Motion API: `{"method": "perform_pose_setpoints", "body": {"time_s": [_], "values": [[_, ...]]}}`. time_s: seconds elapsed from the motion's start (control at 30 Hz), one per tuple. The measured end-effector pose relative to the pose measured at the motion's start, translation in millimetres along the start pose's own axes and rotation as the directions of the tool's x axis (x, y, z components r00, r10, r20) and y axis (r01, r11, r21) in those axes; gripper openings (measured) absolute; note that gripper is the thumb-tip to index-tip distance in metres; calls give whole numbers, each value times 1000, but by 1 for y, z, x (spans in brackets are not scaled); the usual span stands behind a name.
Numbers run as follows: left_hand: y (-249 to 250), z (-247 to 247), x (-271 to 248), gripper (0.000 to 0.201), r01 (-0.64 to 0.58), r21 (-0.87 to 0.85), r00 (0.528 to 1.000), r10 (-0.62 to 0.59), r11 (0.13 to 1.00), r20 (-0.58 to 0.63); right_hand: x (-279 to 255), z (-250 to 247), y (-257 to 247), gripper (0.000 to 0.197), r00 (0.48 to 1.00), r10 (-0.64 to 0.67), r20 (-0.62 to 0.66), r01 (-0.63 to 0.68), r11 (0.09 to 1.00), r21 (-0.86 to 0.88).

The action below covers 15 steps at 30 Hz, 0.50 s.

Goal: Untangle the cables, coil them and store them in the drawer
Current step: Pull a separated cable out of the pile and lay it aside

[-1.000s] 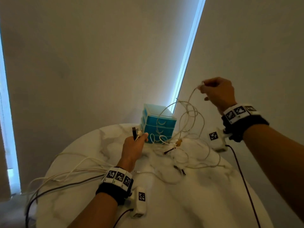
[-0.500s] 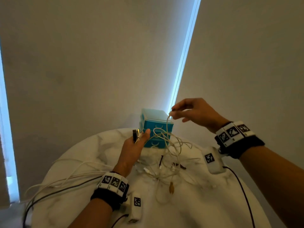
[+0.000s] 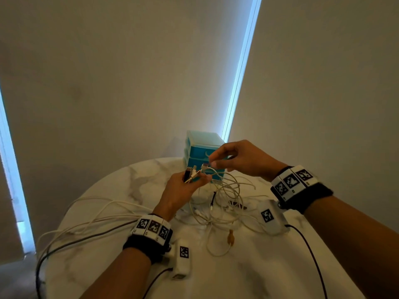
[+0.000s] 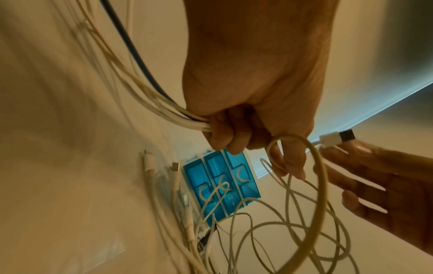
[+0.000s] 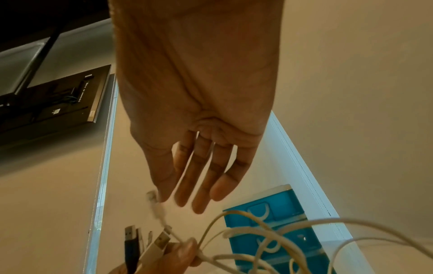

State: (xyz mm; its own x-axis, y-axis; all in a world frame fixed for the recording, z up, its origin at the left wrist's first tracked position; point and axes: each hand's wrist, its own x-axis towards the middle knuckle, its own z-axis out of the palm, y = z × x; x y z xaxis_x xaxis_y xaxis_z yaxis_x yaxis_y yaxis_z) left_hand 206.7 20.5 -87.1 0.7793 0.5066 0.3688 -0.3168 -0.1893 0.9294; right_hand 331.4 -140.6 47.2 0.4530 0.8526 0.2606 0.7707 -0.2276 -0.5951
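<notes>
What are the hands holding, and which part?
Left hand grips a bundle of cables just below their plugs; right hand pinches one white cable at its plug end.

A round white marble table (image 3: pixel 259 277) stands before beige wall panels (image 3: pixel 108 83).

The cables (image 3: pixel 224 199) are mostly white, one dark, some ends already untangled. The left hand (image 3: pixel 181 190) grips a bundle of them, and their USB plugs (image 5: pixel 145 242) stick up together above its fist. From the fist the bundle trails back past the wrist. The right hand (image 3: pixel 239 160) pinches another white plug (image 4: pixel 332 140) just beside that fist. Below both hands, loose loops hang into a tangled pile. The blue drawer unit (image 3: pixel 200 147) stands just beyond the hands, its three drawers closed.
</notes>
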Motion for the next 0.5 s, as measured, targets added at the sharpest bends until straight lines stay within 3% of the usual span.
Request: {"method": "perform_pose_setpoints", "body": {"time_s": [0.1,0.17,0.23,0.27,0.33,0.5], "values": [[-1,1,1,20,-5,-23,1000,5,1000,-22,-1,-14,17,8,995,82,-49,-89,983,-159],[-2,2,2,18,-6,-35,999,5,999,-38,-6,-22,31,13,971,227,81,-196,939,-281],[-3,2,2,17,-4,-41,999,2,999,-44,-16,-23,41,20,894,353,276,-263,912,-314],[-4,2,3,17,-2,-35,999,0,999,-46,-20,-21,44,23,863,362,354,-264,918,-295],[-6,1,4,16,4,-31,998,-5,1000,-57,-27,-18,49,28,850,312,424,-226,944,-241],[-9,-3,6,17,20,-38,993,-25,999,-113,-32,-11,47,15,918,193,347,-133,973,-189]]}}
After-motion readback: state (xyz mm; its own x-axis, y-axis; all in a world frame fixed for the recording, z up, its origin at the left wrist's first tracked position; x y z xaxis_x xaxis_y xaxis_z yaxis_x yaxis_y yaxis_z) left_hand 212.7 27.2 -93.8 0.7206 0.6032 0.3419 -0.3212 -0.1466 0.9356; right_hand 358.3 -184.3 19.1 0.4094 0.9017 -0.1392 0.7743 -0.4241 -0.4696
